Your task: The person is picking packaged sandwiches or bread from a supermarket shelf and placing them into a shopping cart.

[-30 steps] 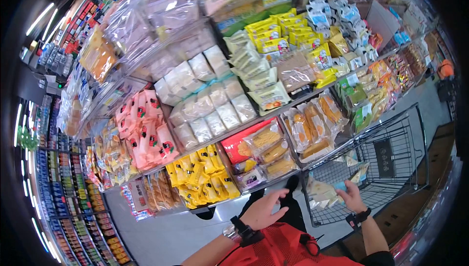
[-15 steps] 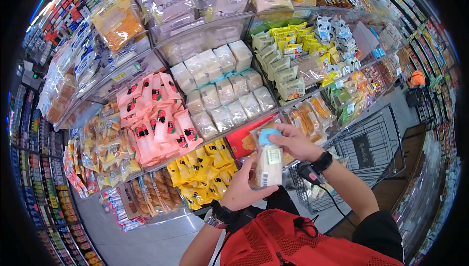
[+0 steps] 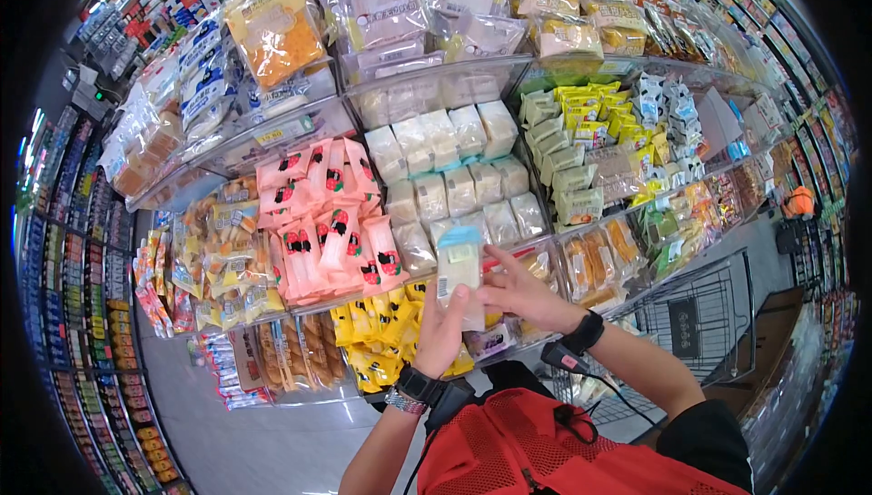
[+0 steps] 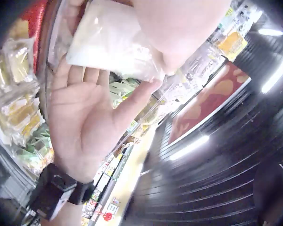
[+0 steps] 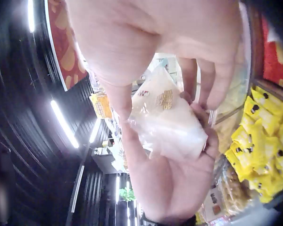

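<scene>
Both hands hold a clear-wrapped white bread pack (image 3: 459, 268) with a light blue top and a printed label, raised in front of the middle bin. My left hand (image 3: 441, 336) grips its lower left part, the thumb across the front. From the lower right, my right hand (image 3: 531, 300) holds the pack's edge between thumb and fingers. In the right wrist view the pack (image 5: 165, 117) shows gold print, and the left palm (image 5: 174, 183) lies beneath it. Similar white packs (image 3: 445, 191) stand in rows in the bin just behind.
Pink packets (image 3: 327, 241) fill the bin on the left; yellow packets (image 3: 372, 341) lie below. Long bread rolls (image 3: 300, 350) sit at the lower left. A wire shopping cart (image 3: 718, 313) stands at the right. Clear plastic dividers (image 3: 436, 95) edge the bins.
My hands came from the cart side to the display with the bread pack between them. Over the last half second they carried it a little left and up, over the bin's front.
</scene>
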Motion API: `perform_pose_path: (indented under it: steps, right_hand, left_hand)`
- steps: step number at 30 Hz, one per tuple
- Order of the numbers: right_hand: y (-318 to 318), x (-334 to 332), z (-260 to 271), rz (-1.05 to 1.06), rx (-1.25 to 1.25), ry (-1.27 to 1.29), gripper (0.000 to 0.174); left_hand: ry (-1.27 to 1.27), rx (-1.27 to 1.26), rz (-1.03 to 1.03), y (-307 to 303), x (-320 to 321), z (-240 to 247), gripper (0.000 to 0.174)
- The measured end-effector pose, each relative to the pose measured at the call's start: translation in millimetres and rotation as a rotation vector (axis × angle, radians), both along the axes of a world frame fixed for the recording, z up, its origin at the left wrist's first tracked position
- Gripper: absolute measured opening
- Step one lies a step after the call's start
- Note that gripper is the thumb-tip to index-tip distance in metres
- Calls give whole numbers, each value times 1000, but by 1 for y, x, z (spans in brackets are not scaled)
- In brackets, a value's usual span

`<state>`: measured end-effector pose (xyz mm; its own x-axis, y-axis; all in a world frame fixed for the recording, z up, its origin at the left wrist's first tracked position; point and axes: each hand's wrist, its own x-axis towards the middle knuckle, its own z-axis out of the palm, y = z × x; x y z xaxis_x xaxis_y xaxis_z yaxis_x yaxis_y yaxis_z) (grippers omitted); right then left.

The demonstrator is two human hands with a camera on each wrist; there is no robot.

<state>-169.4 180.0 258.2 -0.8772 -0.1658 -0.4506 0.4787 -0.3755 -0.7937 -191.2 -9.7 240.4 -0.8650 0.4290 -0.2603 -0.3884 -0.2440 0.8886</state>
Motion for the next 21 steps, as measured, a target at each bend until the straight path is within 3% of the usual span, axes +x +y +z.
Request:
perform_pose_path:
  steps: [2,3,4,10,14,16,18,19,21]
  right_hand:
    - [4,-12,-11,78,133,236,103]
    - [0,-20,5,82,-15,285,104]
    - [3,-30,7,90,-20,287,104]
    - [8,-71,1,124,-6,94,95]
    - [10,-92,-14,223,129,199,97]
    - [14,-102,-13,251,160,233,100]
    - [19,-109,-7,325,260,263,101]
    - [21,-112,-5,330,260,261,101]
    - [22,-114,-2,336,197,274,102]
  left_hand:
    - [28,-52,7,11,-10,4,58]
    - [129,-104,33,16,-13,8,59]
    - [229,-154,63,20,-17,11,61]
    - [209,-207,65,24,-40,0,66]
    - [182,-158,78,20,-41,-19,68]
    - [62,-73,123,20,-43,-16,66]
    - [90,-152,111,19,-45,3,65]
    - [120,-232,95,18,-46,10,65]
    - [124,-157,99,11,-49,5,66]
